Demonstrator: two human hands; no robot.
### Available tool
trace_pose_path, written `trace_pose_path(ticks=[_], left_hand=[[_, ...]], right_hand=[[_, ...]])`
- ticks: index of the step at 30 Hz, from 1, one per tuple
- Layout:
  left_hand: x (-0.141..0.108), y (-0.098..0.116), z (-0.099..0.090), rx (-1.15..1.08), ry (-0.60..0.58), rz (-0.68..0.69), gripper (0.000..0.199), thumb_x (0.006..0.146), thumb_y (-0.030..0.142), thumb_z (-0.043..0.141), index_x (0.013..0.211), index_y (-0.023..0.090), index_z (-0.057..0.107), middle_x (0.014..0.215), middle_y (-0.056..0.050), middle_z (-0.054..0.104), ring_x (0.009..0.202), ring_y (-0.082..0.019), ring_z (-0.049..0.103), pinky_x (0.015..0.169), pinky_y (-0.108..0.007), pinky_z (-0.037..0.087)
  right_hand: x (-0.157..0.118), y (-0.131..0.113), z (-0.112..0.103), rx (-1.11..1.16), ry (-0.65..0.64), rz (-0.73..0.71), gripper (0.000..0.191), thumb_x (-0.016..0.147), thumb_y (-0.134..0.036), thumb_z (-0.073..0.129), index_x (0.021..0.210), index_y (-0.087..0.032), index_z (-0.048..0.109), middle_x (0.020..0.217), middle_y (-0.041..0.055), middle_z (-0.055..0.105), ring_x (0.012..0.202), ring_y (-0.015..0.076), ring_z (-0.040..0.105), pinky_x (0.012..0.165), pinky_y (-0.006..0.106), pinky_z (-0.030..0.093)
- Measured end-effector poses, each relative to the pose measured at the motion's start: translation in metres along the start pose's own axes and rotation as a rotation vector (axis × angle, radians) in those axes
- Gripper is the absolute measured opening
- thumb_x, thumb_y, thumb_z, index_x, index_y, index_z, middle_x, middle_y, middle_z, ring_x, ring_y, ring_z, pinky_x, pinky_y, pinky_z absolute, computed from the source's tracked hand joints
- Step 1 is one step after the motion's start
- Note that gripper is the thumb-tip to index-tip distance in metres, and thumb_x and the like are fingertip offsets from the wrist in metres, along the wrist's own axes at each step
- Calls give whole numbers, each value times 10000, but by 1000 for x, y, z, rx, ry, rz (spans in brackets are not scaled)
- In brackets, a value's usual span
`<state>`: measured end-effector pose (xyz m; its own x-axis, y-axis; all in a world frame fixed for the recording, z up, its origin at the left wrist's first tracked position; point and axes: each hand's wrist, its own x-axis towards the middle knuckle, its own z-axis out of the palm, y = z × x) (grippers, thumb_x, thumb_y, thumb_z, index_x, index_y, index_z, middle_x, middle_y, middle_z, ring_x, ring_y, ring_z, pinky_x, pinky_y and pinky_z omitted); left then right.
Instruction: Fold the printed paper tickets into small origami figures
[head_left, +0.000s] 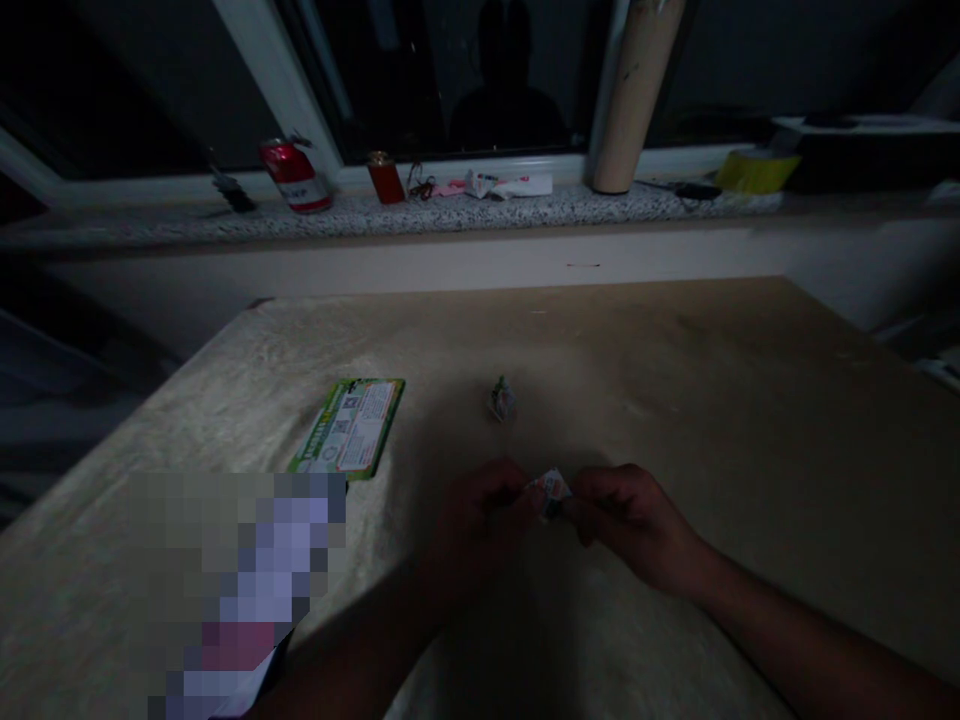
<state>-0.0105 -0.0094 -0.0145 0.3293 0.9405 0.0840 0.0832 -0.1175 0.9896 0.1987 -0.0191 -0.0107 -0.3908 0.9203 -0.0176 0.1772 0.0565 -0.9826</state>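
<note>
A small folded paper piece [552, 486], white with orange-red print and a dark lower part, is held between my two hands over the table [675, 400]. My left hand [480, 515] pinches its left side, and my right hand [634, 520] pinches its right side. Beyond them a small crumpled or folded thing [502, 400], pale with a green tip, sits on the tabletop. To the left lies a green and white printed card or booklet [352, 430]. The light is dim, and finer detail of the paper is hard to make out.
A blurred-out pixelated object [277, 580] lies at the lower left. On the speckled windowsill [450, 218] stand a red can [296, 178], a red lighter [386, 180], a crumpled wrapper [510, 186], a tall tan tube [637, 95] and a yellow tape roll [757, 172].
</note>
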Motion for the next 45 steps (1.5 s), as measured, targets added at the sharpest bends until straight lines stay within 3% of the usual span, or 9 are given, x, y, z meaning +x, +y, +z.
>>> trace_pose_path(ticks=[5, 10, 14, 22, 29, 34, 38, 41, 45], left_hand=[[-1, -6, 1, -100, -108, -137, 454, 931, 557, 618, 750, 141, 644, 635, 15, 493, 585, -107, 431, 530, -226, 320], [-3, -6, 3, -85, -252, -110, 518, 992, 568, 508, 733, 143, 654, 607, 29, 432, 555, -95, 371, 506, -225, 269], [-3, 0, 4, -90, -261, -92, 525, 1006, 551, 489, 706, 144, 627, 572, 39, 410, 522, -87, 349, 493, -228, 251], [-4, 3, -2, -99, -388, -87, 408, 974, 504, 563, 782, 147, 617, 618, 47, 391, 563, -93, 315, 520, -229, 240], [-3, 4, 6, 146, -273, -54, 399, 985, 442, 536, 719, 148, 579, 635, 41, 393, 600, -105, 337, 561, -248, 254], [-3, 5, 6, 5, -300, -165, 476, 1005, 534, 464, 727, 160, 561, 610, 46, 394, 560, -101, 338, 524, -241, 255], [-3, 7, 7, 77, -287, -91, 474, 1046, 485, 400, 738, 165, 565, 627, 38, 435, 583, -106, 392, 565, -244, 301], [-3, 10, 11, 121, -239, -21, 438, 1048, 428, 412, 756, 160, 599, 665, 21, 504, 623, -118, 447, 622, -254, 347], [-2, 9, 14, 53, -208, -49, 448, 1034, 443, 443, 717, 162, 589, 632, 28, 474, 602, -116, 424, 600, -251, 341]], right_hand=[[-1, 0, 0, 16, -50, -59, 356, 970, -401, 590, 702, -168, 612, 606, -19, 525, 555, 101, 431, 513, 227, 330], [-1, 1, -1, 35, -94, -71, 383, 993, -401, 568, 692, -165, 597, 598, -13, 553, 550, 98, 458, 516, 217, 353], [-2, 2, -2, 55, -141, -87, 396, 1025, -418, 520, 735, -162, 603, 629, 0, 588, 586, 105, 514, 559, 223, 389], [-4, 0, 1, -63, -122, -88, 411, 1025, -416, 497, 698, -171, 541, 565, -44, 465, 505, 80, 393, 468, 210, 290], [-2, -8, -2, -375, -20, -230, 311, 973, -264, 542, 679, -165, 529, 562, -70, 374, 485, 61, 338, 472, 214, 244], [-2, -6, -4, -253, -57, -173, 344, 1002, -321, 534, 701, -158, 575, 570, -64, 391, 500, 68, 348, 464, 203, 264], [-2, -1, -3, -176, -99, -171, 353, 1031, -332, 494, 738, -162, 593, 566, -60, 423, 492, 74, 382, 468, 203, 292], [-1, -3, -1, -303, -40, -281, 317, 1022, -271, 500, 731, -168, 570, 572, -63, 405, 488, 72, 376, 490, 223, 277], [-1, -9, 1, -473, 39, -471, 333, 973, -187, 541, 653, -186, 450, 579, -74, 327, 497, 70, 316, 520, 255, 240]])
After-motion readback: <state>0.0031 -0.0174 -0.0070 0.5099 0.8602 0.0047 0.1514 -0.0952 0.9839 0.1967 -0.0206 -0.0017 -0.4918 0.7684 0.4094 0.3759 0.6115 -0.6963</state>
